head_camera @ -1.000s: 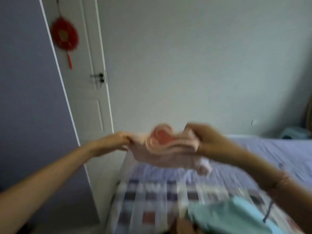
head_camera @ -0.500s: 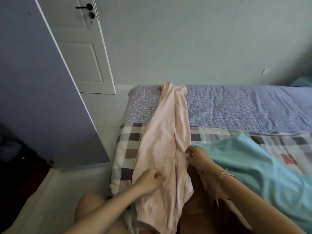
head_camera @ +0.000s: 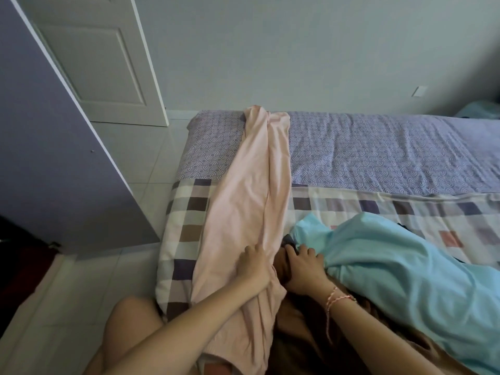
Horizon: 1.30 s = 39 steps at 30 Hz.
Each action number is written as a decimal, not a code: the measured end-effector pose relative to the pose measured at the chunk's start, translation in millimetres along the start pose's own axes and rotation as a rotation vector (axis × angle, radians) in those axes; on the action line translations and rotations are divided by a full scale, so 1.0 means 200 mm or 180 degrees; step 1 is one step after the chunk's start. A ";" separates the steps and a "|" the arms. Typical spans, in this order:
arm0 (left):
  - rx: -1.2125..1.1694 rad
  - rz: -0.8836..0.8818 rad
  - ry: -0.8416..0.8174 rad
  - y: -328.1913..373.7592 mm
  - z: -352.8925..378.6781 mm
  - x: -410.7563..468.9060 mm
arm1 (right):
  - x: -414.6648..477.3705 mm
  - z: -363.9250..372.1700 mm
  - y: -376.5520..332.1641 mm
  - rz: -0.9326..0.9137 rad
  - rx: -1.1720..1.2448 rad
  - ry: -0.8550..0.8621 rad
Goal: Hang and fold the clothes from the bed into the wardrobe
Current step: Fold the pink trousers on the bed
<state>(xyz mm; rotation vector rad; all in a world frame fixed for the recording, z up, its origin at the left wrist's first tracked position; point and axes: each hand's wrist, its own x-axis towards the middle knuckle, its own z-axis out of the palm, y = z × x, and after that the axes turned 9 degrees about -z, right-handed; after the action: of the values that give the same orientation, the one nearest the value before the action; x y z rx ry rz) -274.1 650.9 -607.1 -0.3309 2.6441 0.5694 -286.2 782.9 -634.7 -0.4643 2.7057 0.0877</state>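
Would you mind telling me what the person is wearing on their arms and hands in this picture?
Both forearms are bare, with no sleeve in view. The left hand has no glove or watch that shows. The right hand is also ungloved, but its wrist carries a thin pink-and-red string bracelet, apparently wound round more than once, with a loose strand hanging from it.

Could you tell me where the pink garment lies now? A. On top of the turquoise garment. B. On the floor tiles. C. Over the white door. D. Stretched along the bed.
D: the pink garment runs from the near edge of the bed over the checked blanket onto the purple sheet.
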 end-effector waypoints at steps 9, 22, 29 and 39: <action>-0.1267 -0.0073 -0.2760 -0.02 0.05 0.08 | 0.02 -0.15 0.44 0.0727 0.0654 0.0812; 0.0871 0.0234 -0.0754 -0.12 0.20 -0.12 | 0.12 -0.47 0.52 0.0683 0.0715 0.1705; 0.0086 -0.0178 -0.0625 -0.22 0.18 -0.12 | 0.25 -0.09 -0.02 0.0177 0.1848 0.0289; -0.2060 -0.0643 -0.1132 -0.14 0.12 -0.14 | 0.08 -0.08 0.00 0.0447 0.4448 0.0360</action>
<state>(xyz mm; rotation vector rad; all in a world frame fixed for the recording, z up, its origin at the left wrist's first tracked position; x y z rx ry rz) -232.0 641.1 -624.9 -0.6083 2.0010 1.2748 -306.0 775.0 -625.8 0.1684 2.1677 -1.6528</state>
